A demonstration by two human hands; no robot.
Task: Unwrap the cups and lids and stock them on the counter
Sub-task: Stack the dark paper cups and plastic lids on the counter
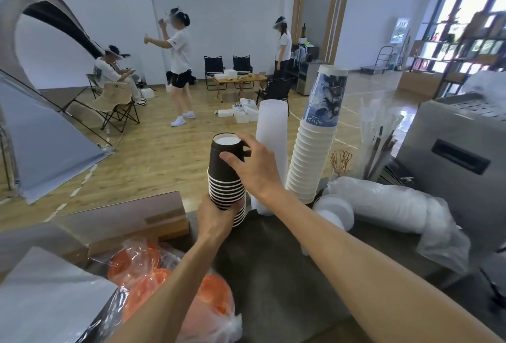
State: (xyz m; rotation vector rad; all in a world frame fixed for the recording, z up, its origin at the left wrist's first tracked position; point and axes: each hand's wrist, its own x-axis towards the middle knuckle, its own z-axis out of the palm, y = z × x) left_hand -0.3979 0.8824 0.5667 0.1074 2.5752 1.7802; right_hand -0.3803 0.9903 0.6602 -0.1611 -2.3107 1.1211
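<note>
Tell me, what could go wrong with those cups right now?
The stack of dark cups is gripped by the left hand below and the right hand at the top; it might slip apart. The right forearm passes close to the tall white cup stack, which already leans and might topple.

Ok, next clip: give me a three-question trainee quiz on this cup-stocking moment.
1. True or false: both hands hold the stack of dark cups.
2. Which stack stands tallest on the counter? A) dark cups B) white printed cups C) frosted cups
3. Fill in: the orange lids lie inside a clear plastic ____.

Key:
1. True: the left hand grips the bottom, the right hand holds the top cup.
2. B
3. bag
</note>
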